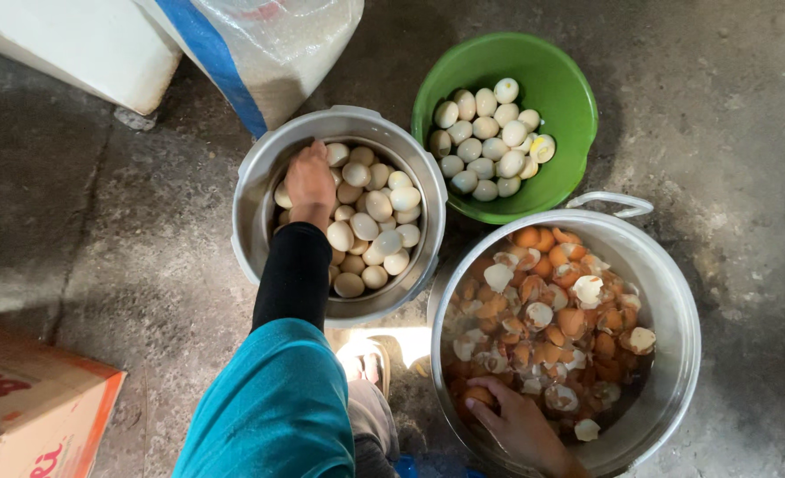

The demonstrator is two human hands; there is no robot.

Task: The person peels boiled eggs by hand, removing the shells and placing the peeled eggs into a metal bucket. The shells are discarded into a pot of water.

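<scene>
Eggs (370, 217) lie under my left hand (309, 181), its fingers curled down on one; my right hand (516, 425) cups shell. Squeezing hard might crack an egg.

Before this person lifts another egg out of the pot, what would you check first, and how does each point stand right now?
1. Left hand is on the unpeeled eggs in the metal pot: ok.
2. An egg is actually gripped in the left fingers: cannot tell, the hand's back hides them.
3. Right hand is free to peel: cannot tell; it rests in the shell pot among the broken eggshells.
4. Green bowl has room for more peeled eggs: ok, it is partly filled.
5. Shell pot has room for more shells: ok, though well filled.
</scene>
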